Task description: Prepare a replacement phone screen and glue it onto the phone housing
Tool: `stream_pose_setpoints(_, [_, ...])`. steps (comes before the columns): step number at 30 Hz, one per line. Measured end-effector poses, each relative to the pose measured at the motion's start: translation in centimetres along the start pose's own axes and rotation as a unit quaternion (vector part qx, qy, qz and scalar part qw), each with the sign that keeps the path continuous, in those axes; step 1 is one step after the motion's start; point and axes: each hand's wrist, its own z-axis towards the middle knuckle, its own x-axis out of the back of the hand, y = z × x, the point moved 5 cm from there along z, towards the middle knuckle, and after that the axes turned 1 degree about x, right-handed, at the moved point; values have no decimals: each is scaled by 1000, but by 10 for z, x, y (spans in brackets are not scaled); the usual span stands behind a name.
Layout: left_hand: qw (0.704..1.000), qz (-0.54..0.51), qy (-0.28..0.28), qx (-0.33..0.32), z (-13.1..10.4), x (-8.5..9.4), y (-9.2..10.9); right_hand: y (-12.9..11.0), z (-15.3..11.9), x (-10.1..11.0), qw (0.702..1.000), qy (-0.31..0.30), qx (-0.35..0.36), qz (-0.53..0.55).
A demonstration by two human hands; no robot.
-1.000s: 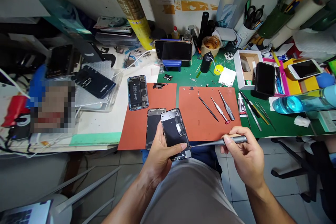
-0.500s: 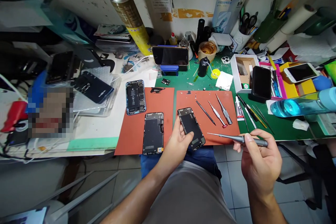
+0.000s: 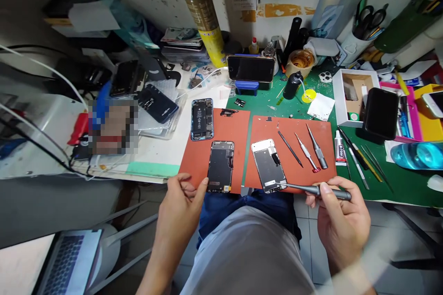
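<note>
- The right hand pinched a slim grey metal screwdriver between thumb and fingers, its tip touching the lower edge of a silver-backed phone screen panel.
- That panel lay flat on the right orange rubber mat, near the desk's front edge.
- The left hand hung loosely curled and held nothing, just beside a dark phone screen assembly on the left orange mat.

Pixelated patch; laptop cropped
</note>
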Motion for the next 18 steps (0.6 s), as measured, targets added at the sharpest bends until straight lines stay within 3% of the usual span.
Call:
stream_pose_setpoints(4, [995,-85,-17,40,1,-16,-6,3,-1,-4,1000,-18,-9,1])
stream_pose_setpoints(12, [993,115,-6,-9,-5,-26,32,7,0,0,1000,-15,-25,0])
stream_pose_setpoints(18, [991,132,-19,-31,5,-35,51,11,1,4,999,-20,-44,-15])
